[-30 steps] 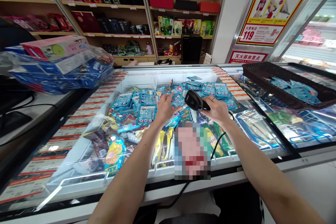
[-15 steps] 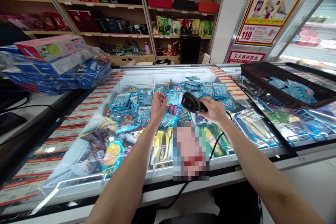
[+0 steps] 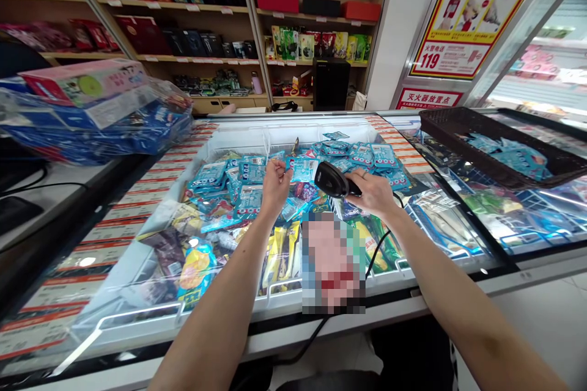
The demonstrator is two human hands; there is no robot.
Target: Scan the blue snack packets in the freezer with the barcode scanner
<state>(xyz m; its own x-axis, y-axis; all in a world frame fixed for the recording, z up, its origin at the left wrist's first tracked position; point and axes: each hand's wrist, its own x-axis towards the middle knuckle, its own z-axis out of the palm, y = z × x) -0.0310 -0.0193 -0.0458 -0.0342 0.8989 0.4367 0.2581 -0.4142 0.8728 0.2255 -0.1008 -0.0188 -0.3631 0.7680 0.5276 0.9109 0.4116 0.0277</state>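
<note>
My left hand (image 3: 277, 184) is closed, pinching the left edge of a small blue packet (image 3: 301, 169) above the glass top of a chest freezer. In my right hand (image 3: 372, 192) is a black barcode scanner (image 3: 332, 179), its head pointing left at the packet's right end, very close to it. Whether the two touch I cannot tell. A black cord (image 3: 376, 253) runs from the scanner toward the front edge. Many similar blue packets (image 3: 251, 200) lie spread around and behind my hands.
A dark basket (image 3: 486, 162) with blue packets stands at the right. Plastic-wrapped boxes (image 3: 96, 116) sit at the left. Price labels (image 3: 132, 226) line the freezer's left side. Stocked shelves (image 3: 183, 61) stand behind. A pixelated patch hides part of the freezer front.
Hands, packet and scanner hold nearly the same pose. The whole view has shifted very slightly.
</note>
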